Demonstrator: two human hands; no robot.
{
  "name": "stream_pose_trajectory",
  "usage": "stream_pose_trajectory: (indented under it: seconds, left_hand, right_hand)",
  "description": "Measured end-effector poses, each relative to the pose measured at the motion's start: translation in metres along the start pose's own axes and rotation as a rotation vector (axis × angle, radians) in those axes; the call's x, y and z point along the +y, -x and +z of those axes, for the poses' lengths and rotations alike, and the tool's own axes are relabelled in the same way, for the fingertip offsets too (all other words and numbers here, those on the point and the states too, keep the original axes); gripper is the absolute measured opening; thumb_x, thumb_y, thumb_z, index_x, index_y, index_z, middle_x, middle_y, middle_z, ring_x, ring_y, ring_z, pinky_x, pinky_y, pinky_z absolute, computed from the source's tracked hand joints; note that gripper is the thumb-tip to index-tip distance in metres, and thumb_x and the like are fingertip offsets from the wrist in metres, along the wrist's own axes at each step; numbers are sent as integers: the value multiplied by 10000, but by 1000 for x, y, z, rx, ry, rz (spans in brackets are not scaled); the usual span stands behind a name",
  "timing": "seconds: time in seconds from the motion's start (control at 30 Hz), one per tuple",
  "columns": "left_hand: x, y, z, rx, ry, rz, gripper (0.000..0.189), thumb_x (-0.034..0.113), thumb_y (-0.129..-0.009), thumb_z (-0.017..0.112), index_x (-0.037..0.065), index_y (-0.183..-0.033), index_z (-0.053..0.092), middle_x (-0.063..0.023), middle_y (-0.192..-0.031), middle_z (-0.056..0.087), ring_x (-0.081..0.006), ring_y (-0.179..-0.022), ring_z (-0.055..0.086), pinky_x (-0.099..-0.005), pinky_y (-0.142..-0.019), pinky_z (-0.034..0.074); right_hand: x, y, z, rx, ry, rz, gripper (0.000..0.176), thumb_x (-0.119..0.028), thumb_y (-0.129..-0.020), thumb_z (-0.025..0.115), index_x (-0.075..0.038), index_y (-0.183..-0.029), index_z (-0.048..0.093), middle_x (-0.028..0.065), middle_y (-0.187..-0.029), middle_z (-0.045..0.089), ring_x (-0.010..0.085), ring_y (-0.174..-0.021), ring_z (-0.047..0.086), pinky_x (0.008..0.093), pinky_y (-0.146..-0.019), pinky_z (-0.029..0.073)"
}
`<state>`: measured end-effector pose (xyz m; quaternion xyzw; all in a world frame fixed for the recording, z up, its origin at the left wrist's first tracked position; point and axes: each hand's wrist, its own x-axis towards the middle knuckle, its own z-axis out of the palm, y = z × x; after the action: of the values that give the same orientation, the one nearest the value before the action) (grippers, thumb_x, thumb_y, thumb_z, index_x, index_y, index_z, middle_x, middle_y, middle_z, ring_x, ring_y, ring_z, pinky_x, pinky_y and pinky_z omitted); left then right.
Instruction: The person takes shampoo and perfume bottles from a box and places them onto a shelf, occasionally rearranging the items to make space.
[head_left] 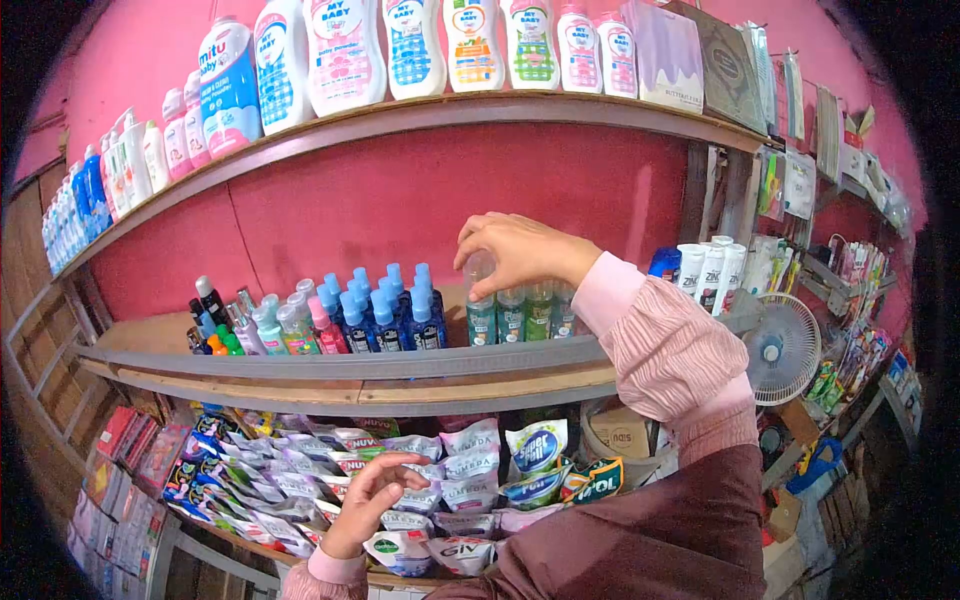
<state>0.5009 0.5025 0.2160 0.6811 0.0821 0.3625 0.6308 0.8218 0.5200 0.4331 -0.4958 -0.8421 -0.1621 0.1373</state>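
My right hand [515, 250] reaches over the middle shelf, thumb and fingers closed around the clear cap of a small green bottle [482, 325]. The bottle stands upright at the left end of a group of similar green bottles [538, 318]. Just left of them are several dark blue bottles with light blue caps [388, 325]. Lower down, my left hand [372, 500] hovers in front of the soap and detergent pouches [470, 465], its fingers loosely bent and apart with nothing in them.
Baby powder bottles [345, 60] line the upper shelf. A metal rail [300, 365] runs along the middle shelf's front edge. White tubes [705, 275] stand to the right, near a fan [780, 350]. More small bottles [270, 330] stand at the left.
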Motion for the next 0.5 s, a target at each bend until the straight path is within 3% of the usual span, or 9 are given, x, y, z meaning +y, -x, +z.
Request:
stream_pose_trajectory:
  seconds: [0.37, 0.4, 0.5]
  left_hand:
    - [-57, 40, -1, 173, 143, -80, 453, 335, -897, 542, 16, -1214, 487, -187, -1178, 553, -261, -948, 602, -384, -867, 469]
    - [-65, 48, -2, 196, 196, -112, 391, 222, -918, 504, -24, -1221, 468, -172, -1184, 559, -268, -982, 607, -382, -882, 464]
    - [-88, 71, -3, 291, 290, -188, 389, 212, -917, 498, -25, -1224, 464, -170, -1174, 565, -274, -984, 608, -393, -882, 468]
  right_hand:
    - [6, -3, -5, -95, -150, 99, 492, -394, -726, 705, -65, -1085, 634, 157, -1098, 603, 304, -1025, 575, 393, -872, 458]
    - [7, -4, -6, -78, -189, 127, 471, -380, -741, 697, -71, -1091, 633, 157, -1103, 603, 297, -1026, 578, 389, -866, 462]
    - [18, -8, -9, -19, -216, 121, 397, -312, -781, 670, -93, -1111, 632, 148, -1089, 621, 276, -998, 597, 378, -848, 473]
